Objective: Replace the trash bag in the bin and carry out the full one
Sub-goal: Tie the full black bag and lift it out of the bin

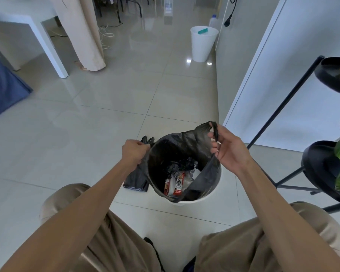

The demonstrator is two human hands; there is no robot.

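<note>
A black trash bag [188, 142] sits in a white bin [200, 199] on the tiled floor, its mouth held wide. Inside lie crumpled black plastic and a red and white snack wrapper [176, 185]. My left hand [134, 152] is closed on the bag's left handle. My right hand [227, 148] grips the right handle, which sticks up above its fingers. A second black bag [135, 182] lies folded on the floor just left of the bin, partly hidden behind my left wrist.
Another white bin [203, 44] stands farther back by the wall. A black metal plant stand [322, 167] with green leaves is at the right. A white table leg [47, 46] and beige curtain [82, 32] are at the back left, blue fabric [4, 89] at far left.
</note>
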